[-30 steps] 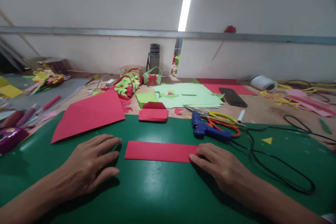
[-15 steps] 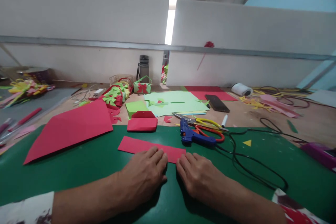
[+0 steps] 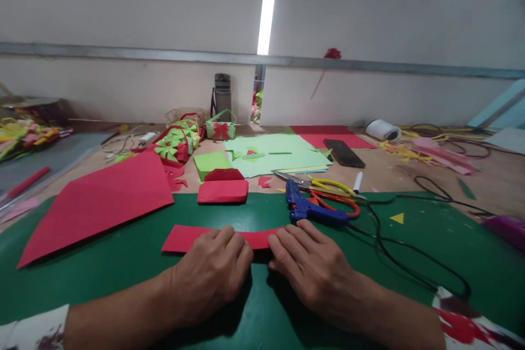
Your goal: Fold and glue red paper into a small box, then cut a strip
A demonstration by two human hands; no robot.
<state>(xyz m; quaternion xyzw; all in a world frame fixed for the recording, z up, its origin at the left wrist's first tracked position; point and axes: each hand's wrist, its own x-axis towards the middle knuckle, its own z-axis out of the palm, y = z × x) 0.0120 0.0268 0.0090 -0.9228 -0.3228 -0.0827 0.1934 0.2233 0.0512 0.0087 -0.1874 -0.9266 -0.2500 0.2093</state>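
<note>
A red paper strip (image 3: 186, 236) stretches across the green mat in front of me, its right part bowed up off the surface. My left hand (image 3: 219, 265) is closed on its near edge around the middle. At the strip's right end, my right hand (image 3: 305, 260) pinches it between thumb and fingers; the thumbs are partly hidden. Just beyond lies a folded red paper piece (image 3: 222, 190) with a raised flap. A blue glue gun (image 3: 307, 206) rests close behind my right hand, against scissors with red and yellow handles (image 3: 334, 188).
A large red sheet (image 3: 100, 202) lies at left on the green mat (image 3: 135, 279). Behind are pale green sheets (image 3: 283, 147), a phone (image 3: 343, 153), small paper baskets (image 3: 174, 145) and a bottle (image 3: 222, 95). A black cord (image 3: 414, 257) loops at right.
The strip has gone from flat and slanted to nearly level, with its right part lifted and bent. Both hands now grip it more firmly. The camera view has tipped downward.
</note>
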